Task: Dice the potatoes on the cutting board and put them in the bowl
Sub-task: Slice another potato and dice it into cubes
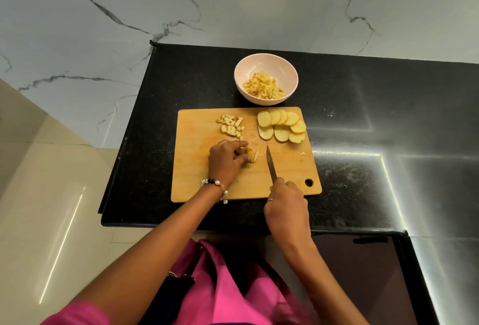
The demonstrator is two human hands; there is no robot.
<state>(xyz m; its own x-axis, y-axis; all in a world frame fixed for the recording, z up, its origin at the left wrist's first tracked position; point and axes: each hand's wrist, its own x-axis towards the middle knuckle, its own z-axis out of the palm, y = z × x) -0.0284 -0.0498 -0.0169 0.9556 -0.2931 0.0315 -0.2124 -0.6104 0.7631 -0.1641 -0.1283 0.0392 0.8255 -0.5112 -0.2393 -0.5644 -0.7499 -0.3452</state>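
Note:
A wooden cutting board (197, 182) lies on the black counter. My left hand (225, 161) pins a small potato piece (252, 155) near the board's middle. My right hand (286, 208) grips a knife (270, 165) by its handle; the blade points away from me, just right of the piece and apart from it. A heap of potato dice (231, 126) lies at the board's far left. Several round potato slices (282, 125) overlap at the far right. Behind the board stands a pale pink bowl (267, 61) holding diced potato (264, 87).
The black counter (363, 117) ends at its left edge near the board and at its front edge just below my wrists. A marble wall rises behind. A dark cabinet front (363, 272) is below on the right, tiled floor on the left.

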